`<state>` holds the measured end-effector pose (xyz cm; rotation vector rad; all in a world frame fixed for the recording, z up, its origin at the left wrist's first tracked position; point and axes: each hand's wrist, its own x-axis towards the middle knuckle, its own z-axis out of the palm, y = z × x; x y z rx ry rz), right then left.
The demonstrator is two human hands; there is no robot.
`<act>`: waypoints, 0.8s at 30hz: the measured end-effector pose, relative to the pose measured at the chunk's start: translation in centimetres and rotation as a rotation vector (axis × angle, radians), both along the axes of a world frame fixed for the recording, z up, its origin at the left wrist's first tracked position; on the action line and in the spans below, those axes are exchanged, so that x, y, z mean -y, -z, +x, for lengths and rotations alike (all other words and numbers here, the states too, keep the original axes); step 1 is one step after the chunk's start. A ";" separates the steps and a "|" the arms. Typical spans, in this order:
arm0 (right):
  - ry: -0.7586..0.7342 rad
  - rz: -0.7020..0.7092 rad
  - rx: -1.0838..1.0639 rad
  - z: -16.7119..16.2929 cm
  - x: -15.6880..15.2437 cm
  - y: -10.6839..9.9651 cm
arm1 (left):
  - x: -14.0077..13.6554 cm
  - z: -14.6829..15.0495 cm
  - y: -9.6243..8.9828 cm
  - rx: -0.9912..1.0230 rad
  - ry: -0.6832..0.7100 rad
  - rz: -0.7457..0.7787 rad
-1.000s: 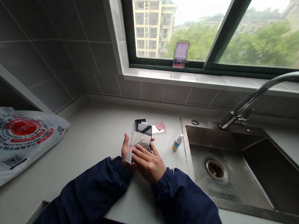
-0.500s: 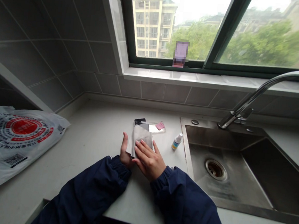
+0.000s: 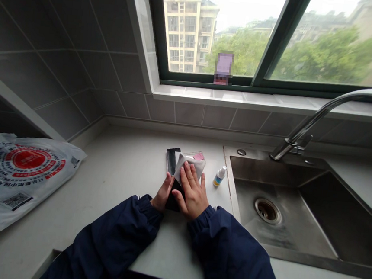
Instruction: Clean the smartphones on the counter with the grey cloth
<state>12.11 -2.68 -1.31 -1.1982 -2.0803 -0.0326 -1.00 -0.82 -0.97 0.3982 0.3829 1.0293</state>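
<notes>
A smooth black device, probably a smartphone (image 3: 173, 200), lies in my left hand (image 3: 161, 194), which grips its left edge with the thumb up along the side. My right hand (image 3: 194, 197) rests nearly flat on a light grey cloth (image 3: 182, 160), pressing it over the far part of that phone. Just beyond my left hand, a second dark phone-like device (image 3: 172, 159) lies on the counter. Partly behind the cloth is a clear case (image 3: 200, 153) with a small pink piece (image 3: 199, 156) on it. To the right stands a small white spray bottle (image 3: 219, 176) with a blue and yellow label.
A steel sink (image 3: 295, 227) with a curved tap (image 3: 308, 117) is set in the counter (image 3: 121, 164) at the right. On the left lies a white plastic bag (image 3: 23, 173) with red print. Behind the counter runs a tiled wall (image 3: 188, 113) below a window.
My right hand has shifted the cloth to the right and slightly away, baring the near part of the black phone. My left thumb has come in against the phone's edge.
</notes>
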 end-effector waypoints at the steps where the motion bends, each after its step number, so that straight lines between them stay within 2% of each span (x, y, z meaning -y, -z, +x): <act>1: 0.002 0.008 -0.014 0.1 0.0 -0.1 | 0.1 0.0 0.1 -0.007 0.015 0.011; 7: 0.042 0.016 -0.113 0.3 -0.1 -0.2 | 0.5 0.1 0.2 -0.034 0.032 0.124; 13: 0.072 -0.003 -0.150 0.4 -0.2 0.1 | 0.6 0.0 -0.1 -0.075 0.006 0.072; 17: 0.041 -0.003 -0.195 1.0 -0.7 0.5 | 0.5 0.1 -0.3 -0.075 -0.051 0.099; 24: -0.019 0.027 -0.324 1.2 -1.5 1.0 | 0.0 0.1 -0.8 0.074 0.061 0.048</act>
